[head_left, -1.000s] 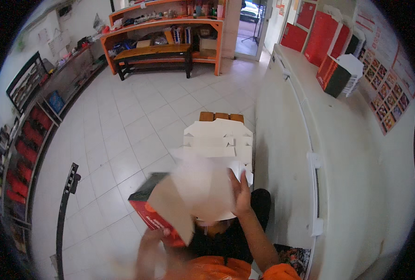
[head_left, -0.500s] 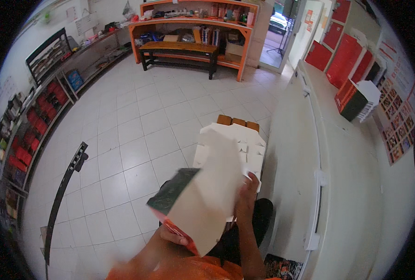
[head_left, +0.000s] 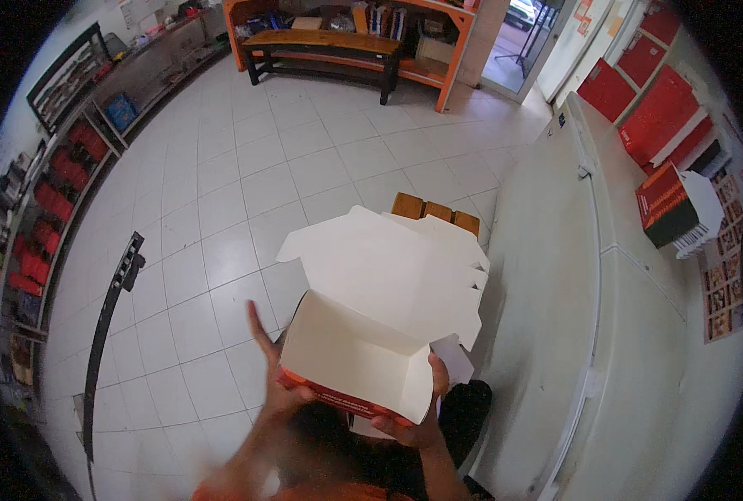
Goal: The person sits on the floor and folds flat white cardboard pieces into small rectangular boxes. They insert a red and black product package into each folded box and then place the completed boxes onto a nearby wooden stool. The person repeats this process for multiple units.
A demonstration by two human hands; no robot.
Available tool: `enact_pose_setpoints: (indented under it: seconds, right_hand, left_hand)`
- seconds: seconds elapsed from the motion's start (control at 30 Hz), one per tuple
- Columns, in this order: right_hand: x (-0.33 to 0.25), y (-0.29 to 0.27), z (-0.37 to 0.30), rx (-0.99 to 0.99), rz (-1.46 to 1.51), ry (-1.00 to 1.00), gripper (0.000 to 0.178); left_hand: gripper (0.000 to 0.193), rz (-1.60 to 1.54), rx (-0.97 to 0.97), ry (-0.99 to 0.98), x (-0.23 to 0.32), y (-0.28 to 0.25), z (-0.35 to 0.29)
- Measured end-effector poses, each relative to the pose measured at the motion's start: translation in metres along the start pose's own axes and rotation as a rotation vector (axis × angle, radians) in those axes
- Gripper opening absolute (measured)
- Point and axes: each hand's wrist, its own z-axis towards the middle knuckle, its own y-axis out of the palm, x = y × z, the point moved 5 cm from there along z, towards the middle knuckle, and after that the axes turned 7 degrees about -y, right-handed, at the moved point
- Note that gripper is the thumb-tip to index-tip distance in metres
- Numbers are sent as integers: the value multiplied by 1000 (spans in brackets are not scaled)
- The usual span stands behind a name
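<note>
Between my hands sits an open cardboard food box (head_left: 351,346), white inside and red on its front outer wall. Its white lid flap (head_left: 359,259) stands up and back at the far side, and a small side flap sticks out at the right. My left hand (head_left: 281,386) grips the left end, thumb on the front edge and one finger stretched away from the box. My right hand (head_left: 422,422) holds the front right corner, thumb along the right wall. Flat white card (head_left: 463,246) with slots lies behind the lid, mostly hidden, on a wooden slatted seat (head_left: 435,214).
A long pale chest freezer (head_left: 547,292) runs along my right, with red boxes (head_left: 664,117) and a red and green carton (head_left: 668,209) on top. A black strap-like bar (head_left: 108,342) rises at the left. Shelves with red items (head_left: 54,204) line the left wall; a bench (head_left: 321,43) stands ahead.
The box has turned from lying tilted, its dark green side showing, to facing me with its inside open. My right hand has come down to its front corner. My view has tipped downward.
</note>
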Motion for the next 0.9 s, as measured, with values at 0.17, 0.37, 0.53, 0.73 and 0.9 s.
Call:
enact_pose_setpoints:
  seconds: [0.17, 0.37, 0.53, 0.73, 0.9]
  right_hand:
    - [15, -11, 57, -120, -31, 186, 118]
    - [-78, 31, 150, -241, -204, 316, 97]
    - [-175, 75, 200, -213, -390, 309, 86]
    - [-248, 97, 271, 135, -418, 275, 81]
    - [-275, 110, 291, 305, -522, 179, 75]
  left_hand:
    - [127, 723, -486, 154, 162, 141, 8]
    - [94, 899, -628, -22, 260, 149, -3]
    - [78, 762, -667, -114, 340, 178, -22]
    - [76, 947, -889, 40, 414, 218, -22]
    - [77, 781, -1071, 54, 451, 270, 20]
